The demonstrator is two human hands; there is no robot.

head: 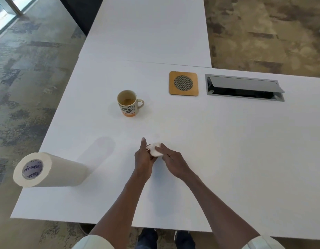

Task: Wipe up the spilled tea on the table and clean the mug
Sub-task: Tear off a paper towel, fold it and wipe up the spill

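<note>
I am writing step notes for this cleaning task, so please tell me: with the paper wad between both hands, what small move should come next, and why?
Probably press the paper wad flat on the table and wipe forward toward the mug. Both the left hand and the right hand hold the wad already, and a faint wet sheen seems to lie just beyond it, though it is hard to tell.

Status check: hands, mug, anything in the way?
Both hands, left and right, hold the paper wad. Mug upright, tea inside, untouched. Path to mug clear.

Office | white table (227, 150) (built-in cable port (244, 88)) | carpet (30, 69)
</note>
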